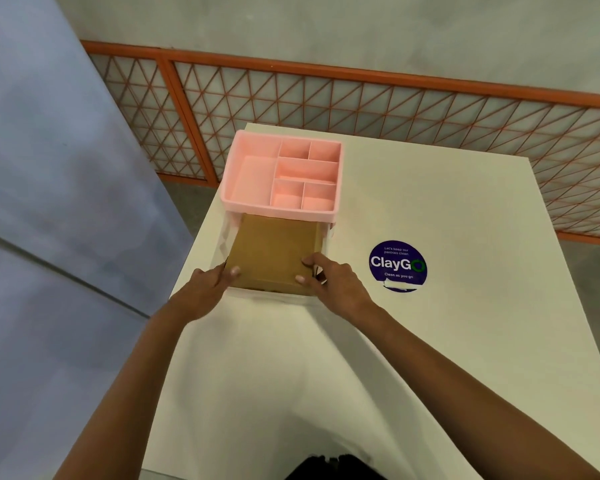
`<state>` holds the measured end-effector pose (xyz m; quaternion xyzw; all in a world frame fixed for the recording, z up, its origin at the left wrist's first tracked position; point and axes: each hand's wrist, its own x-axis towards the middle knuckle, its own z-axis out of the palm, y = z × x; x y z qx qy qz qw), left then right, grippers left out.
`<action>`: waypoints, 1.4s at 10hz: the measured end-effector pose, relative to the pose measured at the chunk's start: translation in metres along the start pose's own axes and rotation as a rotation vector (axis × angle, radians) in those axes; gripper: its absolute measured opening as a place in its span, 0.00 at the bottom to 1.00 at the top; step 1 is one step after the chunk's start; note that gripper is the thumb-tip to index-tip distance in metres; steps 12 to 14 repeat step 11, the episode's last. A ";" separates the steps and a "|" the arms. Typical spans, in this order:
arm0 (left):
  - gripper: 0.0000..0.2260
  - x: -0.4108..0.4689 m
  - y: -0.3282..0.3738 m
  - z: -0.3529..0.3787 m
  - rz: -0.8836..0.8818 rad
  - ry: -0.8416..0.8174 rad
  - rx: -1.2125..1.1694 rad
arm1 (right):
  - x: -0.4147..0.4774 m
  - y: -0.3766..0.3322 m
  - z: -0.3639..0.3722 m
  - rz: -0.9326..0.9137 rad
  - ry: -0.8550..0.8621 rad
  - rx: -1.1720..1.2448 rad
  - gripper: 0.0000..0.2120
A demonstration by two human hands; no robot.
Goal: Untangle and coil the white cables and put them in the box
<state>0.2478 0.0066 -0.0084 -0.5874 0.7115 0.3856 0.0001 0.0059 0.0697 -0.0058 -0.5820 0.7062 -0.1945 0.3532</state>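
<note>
A closed brown cardboard box [272, 252] sits inside a clear plastic drawer [274, 295] that is pulled out from under a pink organiser [246, 147]. My left hand [212, 284] grips the box's near left corner, thumb on its lid. My right hand [329, 278] grips the near right corner, fingers on top. No white cables are visible; a small dark item shows at the box's right edge beside my right hand.
The pink organiser has several empty compartments and stands at the far left of the white table [447, 323]. A round purple ClayGo sticker [397, 265] lies to the right of the drawer. An orange mesh fence [395, 109] runs behind the table.
</note>
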 end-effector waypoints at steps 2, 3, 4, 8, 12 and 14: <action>0.21 0.013 0.006 -0.015 -0.021 -0.184 0.067 | 0.013 0.003 -0.011 0.092 -0.061 -0.005 0.18; 0.18 0.020 0.007 -0.014 -0.039 -0.152 0.100 | 0.016 0.002 -0.009 0.111 -0.076 -0.047 0.19; 0.17 0.026 0.007 -0.011 -0.069 -0.066 0.134 | 0.017 0.003 -0.007 0.120 -0.057 -0.067 0.19; 0.19 0.033 0.017 0.005 -0.247 0.086 0.257 | 0.014 0.004 0.006 0.056 0.035 -0.348 0.20; 0.18 0.007 0.047 0.022 -0.161 0.352 0.593 | 0.000 0.004 0.008 -0.065 0.080 -0.319 0.17; 0.18 0.007 0.047 0.022 -0.161 0.352 0.593 | 0.000 0.004 0.008 -0.065 0.080 -0.319 0.17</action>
